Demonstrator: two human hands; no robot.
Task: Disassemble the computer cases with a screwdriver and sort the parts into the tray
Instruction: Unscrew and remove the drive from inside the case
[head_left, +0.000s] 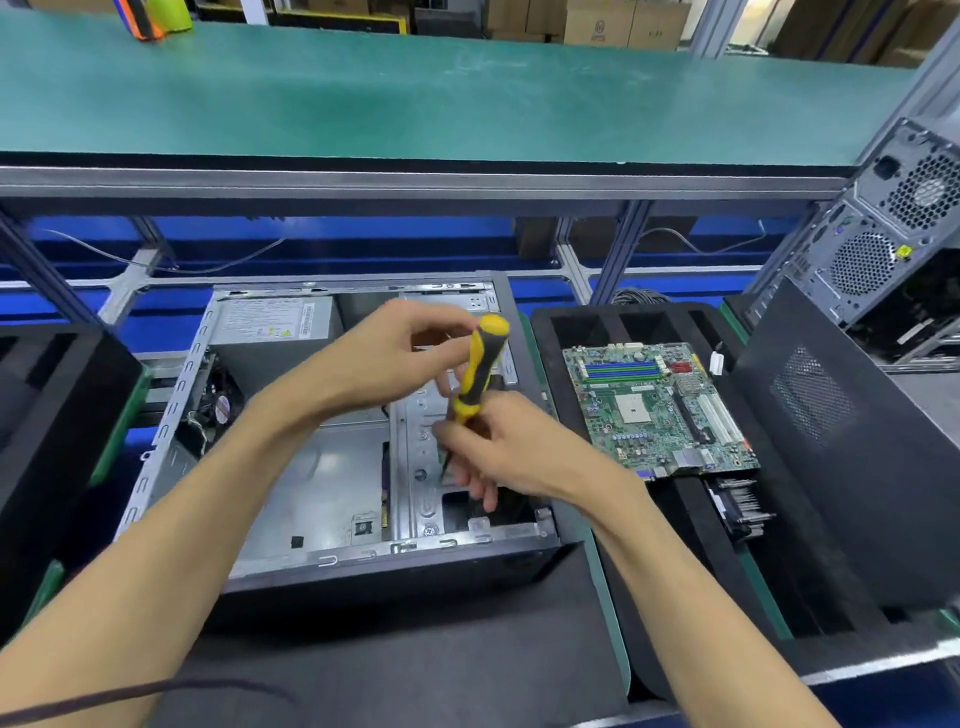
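A workshop surface (415, 649) under a dark mat is seen, with a green shelf (415, 88) above and stacked cartons behind it. At the centre, the right hand (514, 452) is closed around the lower grip and shaft of a yellow-and-black screwdriver (480, 366), while the left hand (400, 353) is curled loosely at the top of the handle, fingertips on or just beside its cap; whether it presses the cap cannot be told. The screwdriver's long axis runs steeply, handle up and slightly away, tip down toward the person, and the tip is hidden behind the right fingers. It is aimed into the metal drive bracket (423, 457) on the right side of the open case (332, 415), which lies on its side directly beneath both hands. The screw itself cannot be made out. The right hand is the nearer to the bracket and is judged to steer the tip, the left to turn from above.

Further out, a power supply (270, 317) is still seated at the case's far left corner. Just right of the case, a black tray (550, 332) holds a motherboard (660, 410). Beyond that, a loose side panel (841, 441) leans, and a second case (893, 223) stands upright at the far right.
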